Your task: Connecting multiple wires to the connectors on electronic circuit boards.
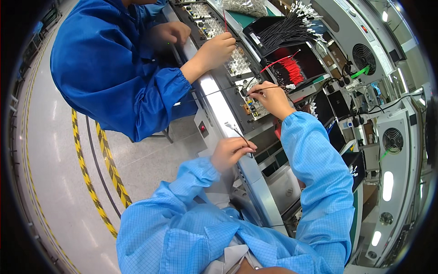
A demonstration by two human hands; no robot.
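My left hand (232, 152) is closed in a pinch on a dark wire (242, 138) with a white connector at its upper end, held over the metal edge of the line. Farther up, my right hand (272, 100) pinches another dark wire (269, 88) that ends in a white connector (290, 86). Its fingertips are above a circuit board (256, 108) with small components, in a dark carrier on the line. Whether the wire touches the board I cannot tell.
A co-worker in a dark blue smock (109, 86) reaches over the line at upper left, holding a red wire (225, 20). Beyond the boards are a bin of black wires (285, 34) and a bin of red wires (289, 68). Grey machines with fans (364, 55) stand at right.
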